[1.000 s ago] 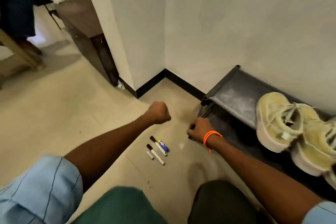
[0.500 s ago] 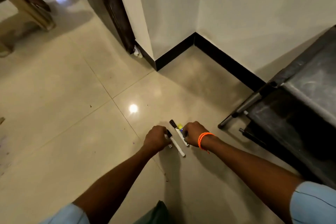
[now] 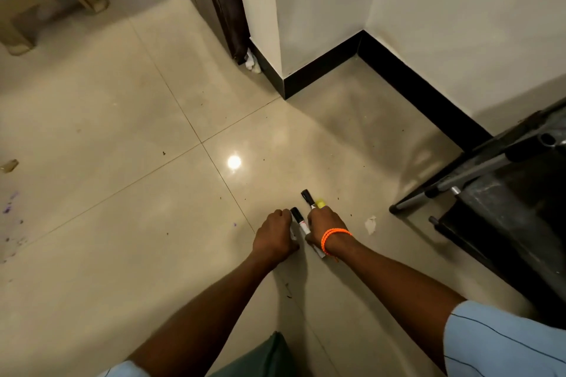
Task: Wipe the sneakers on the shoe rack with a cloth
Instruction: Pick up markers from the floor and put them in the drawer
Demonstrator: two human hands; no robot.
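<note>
1. A beige stool leg (image 3: 18, 37) stands at ten o'clock on the tiled floor (image 3: 122, 193).
2. The left hand (image 3: 275, 232), fingers curled, rests beside a black-capped marker (image 3: 298, 219).
3. The right hand (image 3: 326, 225) grips a second marker (image 3: 307, 197).
4. The shoe rack (image 3: 505, 193) sits at three o'clock; no sneakers or cloth show.

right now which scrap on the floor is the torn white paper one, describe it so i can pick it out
Start at the black shoe rack on the right and drop to its nearest metal foot on the tiled floor. Just left of that foot lies the torn white paper scrap, right of the right hand with the orange wristband. Unlike the markers by the hands, it is flat, ragged and all white.
</note>
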